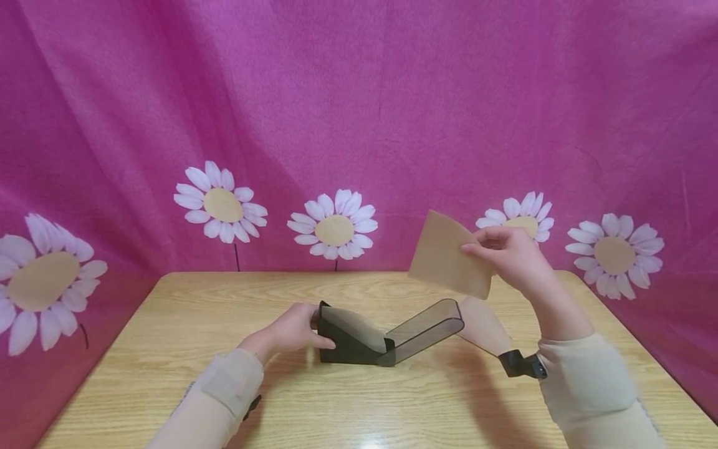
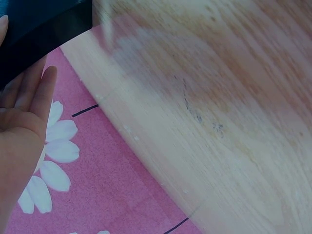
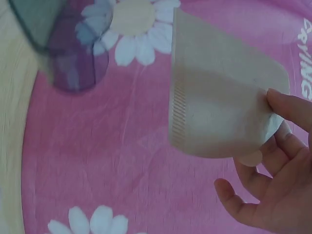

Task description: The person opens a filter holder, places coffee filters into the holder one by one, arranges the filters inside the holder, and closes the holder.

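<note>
My right hand (image 1: pixel 510 255) pinches a tan paper coffee filter (image 1: pixel 449 255) between thumb and fingers, above the table. In the right wrist view the filter (image 3: pixel 219 97) shows a crimped seam along one side. My left hand (image 1: pixel 294 330) grips the left end of a black coffee filter holder (image 1: pixel 350 346), thumb on its front. Tan paper (image 1: pixel 353 327) shows inside the holder. Its smoky see-through lid (image 1: pixel 429 327) is swung open to the right. The left wrist view catches only part of the dark holder (image 2: pixel 44 34) above the fingers.
A wooden table (image 1: pixel 280 411) lies below, with a pink flowered cloth (image 1: pixel 359 112) behind and at both sides. A pale tan flat piece (image 1: pixel 485 327) shows right of the lid, beside a black wrist camera (image 1: pixel 521 363); what it is, I cannot tell.
</note>
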Motion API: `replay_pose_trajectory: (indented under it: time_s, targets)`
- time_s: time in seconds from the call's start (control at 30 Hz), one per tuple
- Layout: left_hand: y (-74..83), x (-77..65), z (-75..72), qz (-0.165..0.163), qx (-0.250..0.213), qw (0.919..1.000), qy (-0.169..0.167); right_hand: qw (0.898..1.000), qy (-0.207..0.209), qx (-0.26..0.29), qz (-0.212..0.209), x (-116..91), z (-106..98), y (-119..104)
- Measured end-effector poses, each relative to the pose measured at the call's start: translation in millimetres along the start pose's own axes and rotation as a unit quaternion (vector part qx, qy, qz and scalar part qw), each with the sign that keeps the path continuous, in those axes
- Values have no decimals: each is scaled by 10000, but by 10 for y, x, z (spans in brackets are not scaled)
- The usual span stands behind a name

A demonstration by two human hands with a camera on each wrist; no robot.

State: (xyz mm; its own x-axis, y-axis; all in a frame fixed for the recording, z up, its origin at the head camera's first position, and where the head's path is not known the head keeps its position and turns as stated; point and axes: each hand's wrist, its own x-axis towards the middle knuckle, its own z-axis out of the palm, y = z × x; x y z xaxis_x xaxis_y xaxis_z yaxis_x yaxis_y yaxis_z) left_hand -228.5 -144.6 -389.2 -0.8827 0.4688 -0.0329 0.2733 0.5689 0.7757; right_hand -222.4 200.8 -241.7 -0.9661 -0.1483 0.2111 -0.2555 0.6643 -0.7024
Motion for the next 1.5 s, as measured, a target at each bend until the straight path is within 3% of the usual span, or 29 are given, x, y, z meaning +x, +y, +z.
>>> replay_pose_trajectory:
  time_s: [0.4,0.63,1.5]
  targets:
    - [-38,-11,0,310,-36,9995,18,9994,-219,246,-45,52,332,-197]
    - [1,-19,0,127,-146,9998,-32,9982,-440,405,-34,82,549,-222]
    - [-10,-12,-2,59,-144,9999,-12,9967,-642,168,-472,129,1128,-173]
